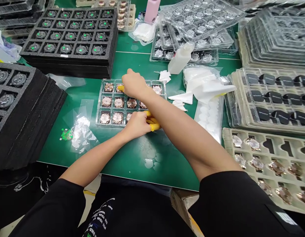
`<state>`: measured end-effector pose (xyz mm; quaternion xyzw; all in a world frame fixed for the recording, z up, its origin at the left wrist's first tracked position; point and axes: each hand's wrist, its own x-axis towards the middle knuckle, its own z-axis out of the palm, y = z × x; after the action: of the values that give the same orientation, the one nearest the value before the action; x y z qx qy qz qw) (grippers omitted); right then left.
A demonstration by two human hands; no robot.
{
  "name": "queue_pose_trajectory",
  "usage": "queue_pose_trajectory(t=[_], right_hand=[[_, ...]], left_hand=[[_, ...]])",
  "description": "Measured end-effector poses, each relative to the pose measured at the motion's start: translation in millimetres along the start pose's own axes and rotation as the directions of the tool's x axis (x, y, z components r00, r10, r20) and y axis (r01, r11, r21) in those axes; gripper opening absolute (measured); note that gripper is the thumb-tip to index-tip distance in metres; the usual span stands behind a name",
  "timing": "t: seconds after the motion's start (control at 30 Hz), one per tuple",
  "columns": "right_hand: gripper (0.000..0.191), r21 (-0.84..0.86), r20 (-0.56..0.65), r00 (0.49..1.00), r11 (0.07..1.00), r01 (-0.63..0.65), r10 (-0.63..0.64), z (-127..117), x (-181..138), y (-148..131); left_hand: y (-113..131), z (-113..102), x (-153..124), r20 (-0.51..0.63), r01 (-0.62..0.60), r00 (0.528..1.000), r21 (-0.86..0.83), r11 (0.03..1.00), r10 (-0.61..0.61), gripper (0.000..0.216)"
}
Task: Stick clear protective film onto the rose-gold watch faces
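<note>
A clear plastic tray (97, 115) of rose-gold watch heads lies on the green table in front of me. My right hand (135, 85) is above its back rows, fingers curled in, with a yellow-covered fingertip at a watch head (119, 87) in the back row. At the tray's front edge is my left hand (140, 125), its yellow-covered fingers bent together and pointing right. What either hand pinches is hidden. My right forearm crosses over the tray's right side and covers several watch heads.
Black foam trays (68, 61) of watch parts are stacked at left and back left. Clear trays (197, 19), a white bottle (180, 59) and white wipes (204, 89) lie behind. Stacked trays (266, 121) line the right side. Clear film (84, 131) and green dots (66, 134) lie left.
</note>
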<state>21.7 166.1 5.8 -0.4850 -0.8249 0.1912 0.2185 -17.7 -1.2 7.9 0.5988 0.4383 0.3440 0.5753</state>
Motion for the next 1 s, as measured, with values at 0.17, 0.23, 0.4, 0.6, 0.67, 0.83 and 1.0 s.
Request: queue_pose_trajectory(t=[0.17, 0.23, 0.4, 0.6, 0.67, 0.83, 1.0], right_hand=[[0.024, -0.036, 0.081, 0.993, 0.996, -0.079, 0.082, -6.5, -4.7, -11.9], [0.021, 0.059, 0.101, 0.993, 0.995, -0.075, 0.069, -14.4, -8.2, -15.3], [0.022, 0.441, -0.073, 0.985, 0.891, -0.108, 0.156, -52.1, -44.8, -15.8], [0.061, 0.767, 0.103, 0.911, 0.551, -0.328, 0.399, -107.4, -158.3, 1.5], [0.070, 0.778, 0.217, 0.862, 0.453, -0.436, 0.457, -111.1, -185.1, 6.7], [0.075, 0.802, 0.354, 0.770, 0.252, -0.542, 0.531, -99.2, -200.4, 11.6], [0.079, 0.822, 0.361, 0.782, 0.223, -0.524, 0.508, -94.7, -198.7, 9.5]], left_hand=[[1.5, -0.4, -0.6, 0.032, 0.000, 1.000, -0.015, 1.000, 0.001, 0.016], [2.4, -0.2, -1.1, 0.055, 0.000, 0.999, -0.008, 1.000, 0.000, 0.018], [4.7, 0.1, -1.8, 0.043, 0.027, 0.999, -0.002, 1.000, -0.027, 0.031], [5.4, 1.6, 0.8, -0.001, 0.066, 0.998, -0.152, 0.986, -0.067, 0.052], [4.6, 1.8, 1.2, 0.006, 0.059, 0.998, -0.180, 0.982, -0.059, 0.060], [3.4, -0.3, -0.1, -0.006, 0.034, 0.999, -0.115, 0.993, -0.035, 0.069], [5.9, -2.4, -2.9, -0.017, 0.052, 0.998, -0.092, 0.994, -0.054, 0.064]])
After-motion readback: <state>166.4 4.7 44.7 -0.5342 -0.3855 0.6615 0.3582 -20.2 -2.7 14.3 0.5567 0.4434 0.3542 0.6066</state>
